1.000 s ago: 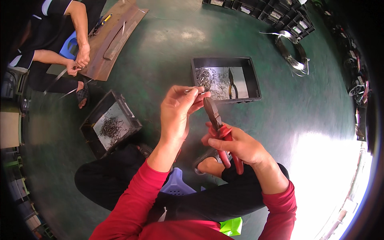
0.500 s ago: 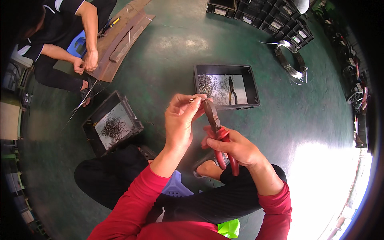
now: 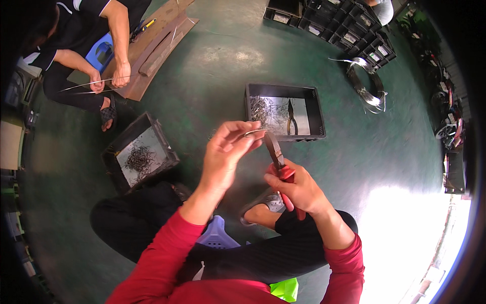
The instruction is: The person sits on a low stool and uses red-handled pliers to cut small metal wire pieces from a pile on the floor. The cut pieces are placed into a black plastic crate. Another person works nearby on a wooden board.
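Note:
My left hand (image 3: 220, 154) is raised in front of me, thumb and fingertips closed on a small bent piece of metal wire (image 3: 256, 132). The wire's right end reaches the jaws of a pair of pliers (image 3: 274, 148) with red handles. Wrapped round those handles is my right hand (image 3: 304, 190); the handles are close together. Whether the jaws grip the wire is too small to tell. Beyond my hands, a black crate (image 3: 319, 110) holds a heap of small wire pieces (image 3: 259, 109) and another pair of pliers (image 3: 291, 117) with dark handles.
A second black crate (image 3: 169, 140) with bent wire pieces sits left. At upper left a co-worker's hands (image 3: 120, 76) hold long wire beside a brown board (image 3: 157, 55). A wire coil (image 3: 367, 83) lies by stacked black crates (image 3: 339, 25). My knees flank a purple stool (image 3: 219, 234).
The pliers' handles have come closer together and my left fingers have loosened, showing more of the wire. The co-worker's wire has swung up across their leg.

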